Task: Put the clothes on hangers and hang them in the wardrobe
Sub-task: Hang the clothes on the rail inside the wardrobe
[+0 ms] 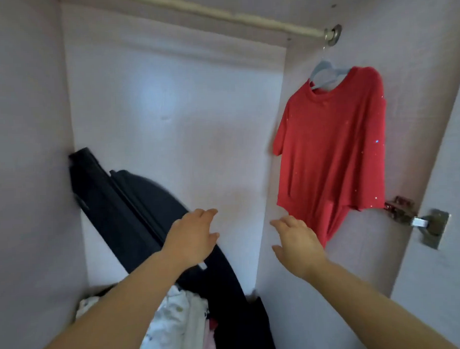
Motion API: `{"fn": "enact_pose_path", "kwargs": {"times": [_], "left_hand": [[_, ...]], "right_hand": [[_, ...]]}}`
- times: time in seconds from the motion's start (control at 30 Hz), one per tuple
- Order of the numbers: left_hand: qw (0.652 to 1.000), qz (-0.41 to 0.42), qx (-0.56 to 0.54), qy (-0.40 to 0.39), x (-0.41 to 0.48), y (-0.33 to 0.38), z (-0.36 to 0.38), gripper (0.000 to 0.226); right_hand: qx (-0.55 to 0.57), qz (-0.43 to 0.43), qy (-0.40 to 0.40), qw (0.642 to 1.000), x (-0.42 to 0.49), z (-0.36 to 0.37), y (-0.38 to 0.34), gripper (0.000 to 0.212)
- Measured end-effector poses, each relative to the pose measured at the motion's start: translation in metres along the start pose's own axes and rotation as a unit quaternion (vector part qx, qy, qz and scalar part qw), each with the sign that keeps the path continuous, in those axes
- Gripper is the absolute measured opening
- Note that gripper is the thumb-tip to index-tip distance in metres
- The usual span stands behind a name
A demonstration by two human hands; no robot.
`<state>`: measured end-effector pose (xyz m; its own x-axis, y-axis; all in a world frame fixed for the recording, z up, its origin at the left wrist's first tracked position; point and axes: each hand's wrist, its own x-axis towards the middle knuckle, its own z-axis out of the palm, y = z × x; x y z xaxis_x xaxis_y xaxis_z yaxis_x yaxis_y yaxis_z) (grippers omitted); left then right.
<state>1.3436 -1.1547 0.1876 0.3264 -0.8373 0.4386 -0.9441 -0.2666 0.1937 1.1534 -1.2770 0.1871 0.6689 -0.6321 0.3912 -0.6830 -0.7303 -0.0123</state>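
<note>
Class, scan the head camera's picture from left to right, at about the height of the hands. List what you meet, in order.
left hand → right hand → red T-shirt → metal hinge

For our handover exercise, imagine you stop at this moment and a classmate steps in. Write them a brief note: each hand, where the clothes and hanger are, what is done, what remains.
Left hand: open, holds nothing, stretched into the wardrobe in front of a black fabric case.
Right hand: open, holds nothing, near the shirt's lower hem.
Done: the red short-sleeved T-shirt hangs on a pale blue hanger at the right end of the pale wardrobe rod.
Left: a heap of white and pink clothes lies low beside the case, not yet on hangers. No spare hanger is in view.
</note>
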Motion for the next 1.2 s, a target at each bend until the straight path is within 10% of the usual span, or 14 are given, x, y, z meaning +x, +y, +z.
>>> {"fn": "enact_pose_path", "kwargs": {"times": [0.53, 0.8, 1.2], "left_hand": [[0.947, -0.273, 0.037, -0.166, -0.37, 0.032, 0.083, 0.057], [0.825, -0.531, 0.01, -0.192, -0.627, 0.095, 0.049, 0.055], [0.556, -0.83, 0.016, -0.027, -0.981, 0.225, -0.087, 0.056]], "right_hand": [[0.076, -0.188, -0.189, 0.961, -0.26, 0.118, -0.092, 0.053], [0.045, -0.417, -0.297, 0.858, -0.435, 0.131, -0.194, 0.045], [0.081, -0.734, -0.283, 0.612, -0.726, 0.023, -0.425, 0.041]]}}
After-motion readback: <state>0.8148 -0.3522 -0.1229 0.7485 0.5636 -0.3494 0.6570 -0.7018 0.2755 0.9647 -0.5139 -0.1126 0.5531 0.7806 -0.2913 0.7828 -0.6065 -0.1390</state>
